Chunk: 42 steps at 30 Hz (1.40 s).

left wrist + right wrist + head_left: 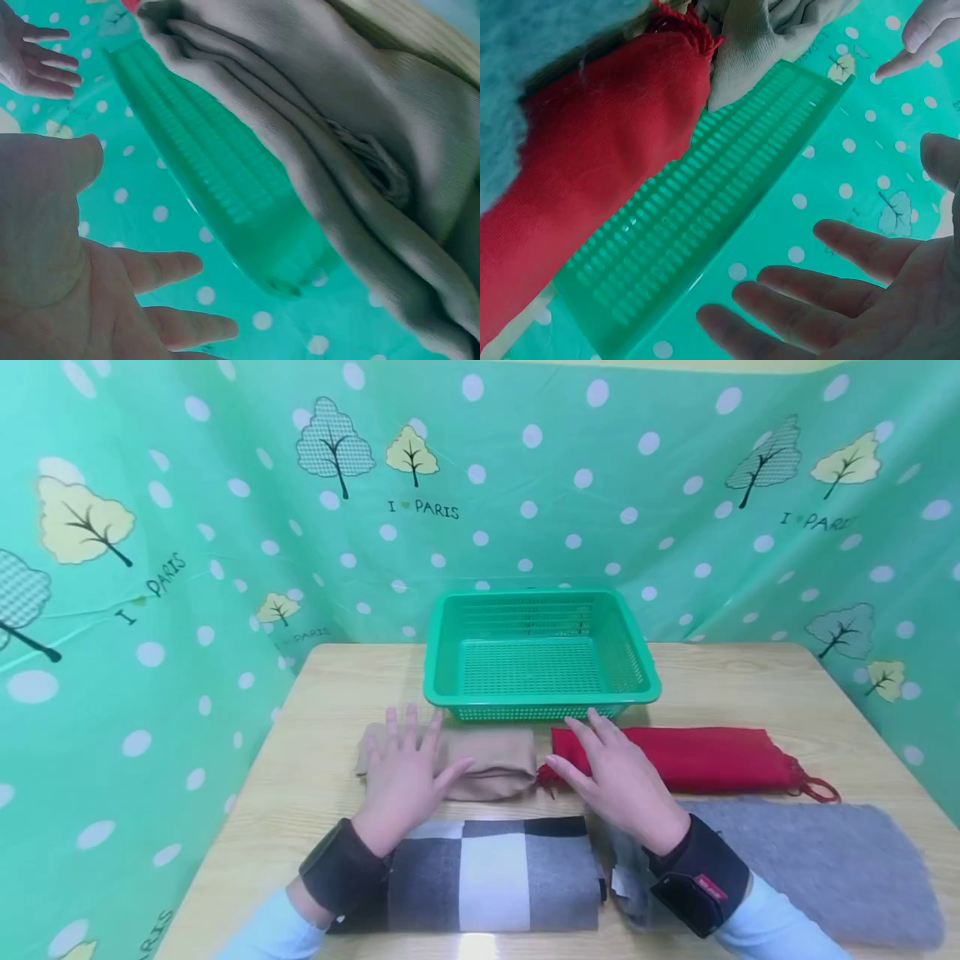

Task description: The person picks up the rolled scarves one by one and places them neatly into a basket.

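Note:
My left hand [405,777], fingers spread and straight, is over the folded beige cloth [487,760]; its palm and fingers show in the left wrist view with nothing in them. Likewise spread, my right hand [622,777] is over the left end of the folded red fringed scarf [697,760]. The right wrist view shows the right fingers [817,292] apart from the scarf. Nearer the front lie a folded black, white and grey checked cloth [495,877] and, at right, a folded grey fuzzy cloth [817,868], partly hidden by the right wrist.
A green plastic basket [543,702] stands at the back of the wooden table [337,685], with no cloth in it. Behind and beside the table hangs a green dotted curtain [525,477] printed with trees. Dark bands [345,868] circle both wrists.

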Motion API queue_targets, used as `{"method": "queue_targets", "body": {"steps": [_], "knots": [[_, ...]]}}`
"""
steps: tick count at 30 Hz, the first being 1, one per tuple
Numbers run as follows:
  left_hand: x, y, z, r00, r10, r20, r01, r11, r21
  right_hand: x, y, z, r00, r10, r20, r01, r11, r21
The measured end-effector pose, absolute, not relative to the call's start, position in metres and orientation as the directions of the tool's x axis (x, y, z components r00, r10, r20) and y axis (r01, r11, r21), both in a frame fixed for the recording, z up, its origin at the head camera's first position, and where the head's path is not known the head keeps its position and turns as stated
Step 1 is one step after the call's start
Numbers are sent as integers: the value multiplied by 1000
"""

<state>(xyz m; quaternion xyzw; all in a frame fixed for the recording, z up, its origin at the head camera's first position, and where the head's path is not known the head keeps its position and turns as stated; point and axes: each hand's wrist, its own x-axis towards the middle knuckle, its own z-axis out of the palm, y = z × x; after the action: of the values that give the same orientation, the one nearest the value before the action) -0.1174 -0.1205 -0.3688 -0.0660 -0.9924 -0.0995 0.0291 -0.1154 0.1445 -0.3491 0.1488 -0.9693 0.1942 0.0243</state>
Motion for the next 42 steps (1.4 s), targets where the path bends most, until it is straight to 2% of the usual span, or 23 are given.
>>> {"method": "queue_targets", "body": {"steps": [6,16,19,25,32,38,42], "knots": [[-120,-138,-378,-992,90,86,105,976,192,-121,137,-350,-964,-266,24,-247,852,-462],[-129,-160,-395,-999,43,-23,36,975,219,-140,125,-364,-964,-264,0,-224,820,-527],[-134,-166,-397,-998,27,-56,13,971,237,-151,122,-368,-963,-264,-44,-196,807,-558],[-145,-181,-400,-990,1,-144,-42,955,293,-170,120,-378,-944,-275,-179,-107,773,-625],[-151,-191,-402,-977,18,-212,-75,903,423,-180,116,-387,-917,-271,-293,14,712,-702],[-158,-203,-405,-970,29,-240,-89,881,465,-187,112,-393,-891,-312,-328,70,622,-780],[-163,-209,-407,-962,18,-271,-115,875,470,-191,108,-395,-874,-329,-357,90,612,-786]]}}
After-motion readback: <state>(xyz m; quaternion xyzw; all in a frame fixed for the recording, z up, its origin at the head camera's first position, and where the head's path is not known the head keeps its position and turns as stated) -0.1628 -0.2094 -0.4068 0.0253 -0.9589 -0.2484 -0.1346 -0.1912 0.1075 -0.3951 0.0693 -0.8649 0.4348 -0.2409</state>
